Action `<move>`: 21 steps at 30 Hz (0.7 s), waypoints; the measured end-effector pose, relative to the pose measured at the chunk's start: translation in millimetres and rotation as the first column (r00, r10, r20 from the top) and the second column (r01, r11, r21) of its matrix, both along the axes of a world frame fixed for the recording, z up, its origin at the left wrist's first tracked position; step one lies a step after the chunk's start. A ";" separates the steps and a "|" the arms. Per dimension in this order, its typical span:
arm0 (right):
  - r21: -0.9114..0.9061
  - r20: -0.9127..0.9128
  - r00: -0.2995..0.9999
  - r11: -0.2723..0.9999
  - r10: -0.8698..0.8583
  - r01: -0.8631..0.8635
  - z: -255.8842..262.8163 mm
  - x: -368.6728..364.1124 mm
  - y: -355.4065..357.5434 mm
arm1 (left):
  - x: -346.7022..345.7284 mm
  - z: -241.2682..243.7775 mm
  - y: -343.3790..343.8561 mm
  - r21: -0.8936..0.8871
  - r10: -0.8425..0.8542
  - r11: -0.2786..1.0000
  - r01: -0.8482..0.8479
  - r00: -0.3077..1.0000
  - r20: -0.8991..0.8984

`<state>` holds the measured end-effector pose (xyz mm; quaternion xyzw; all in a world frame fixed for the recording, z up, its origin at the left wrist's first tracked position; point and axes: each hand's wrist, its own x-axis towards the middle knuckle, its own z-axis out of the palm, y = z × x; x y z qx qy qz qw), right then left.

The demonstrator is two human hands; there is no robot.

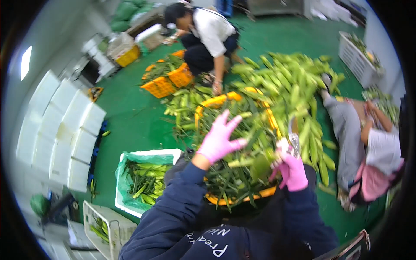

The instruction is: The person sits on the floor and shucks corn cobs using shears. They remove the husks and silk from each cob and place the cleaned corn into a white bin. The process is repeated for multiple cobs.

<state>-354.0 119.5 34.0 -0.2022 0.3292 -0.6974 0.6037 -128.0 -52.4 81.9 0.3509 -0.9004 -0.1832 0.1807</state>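
Note:
My left hand [222, 140], in a pink glove, is spread open above a yellow-orange plastic basket [239, 96] heaped with green leaf trimmings [236, 188]. My right hand [292, 169], also pink-gloved, grips a knife [294, 141] by its handle, the blade pointing away from me. Blurred green husk leaves [262, 166] lie beside this hand's fingers; I cannot tell whether they touch it. Just beyond the basket and to its right is a large heap of corn ears in green husks [294, 76]. A smaller group of corn ears [186, 101] lies to the basket's far left.
A foam box [177, 152] lined with green plastic holds corn on my left, near a white crate [107, 216]. Stacked white foam boxes [61, 130] stand further left. One person [211, 35] crouches ahead by orange baskets [158, 87]; another person [378, 146] sits at right.

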 end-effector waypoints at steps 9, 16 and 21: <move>-0.081 0.022 0.984 0.981 -0.174 0.176 8.7 13.0 2.1 | -68.6 25.7 104.1 0.052 0.104 0.994 -0.095 0.971 -0.213; -0.059 -0.259 0.927 0.962 -0.272 0.266 -6.7 25.5 9.0 | -77.0 -18.1 96.0 -0.331 0.031 0.936 -0.123 0.962 -0.272; -0.042 0.293 0.948 0.989 -0.121 0.139 -3.2 13.4 -2.4 | -63.6 -15.3 89.6 0.063 0.088 0.996 -0.069 0.914 -0.396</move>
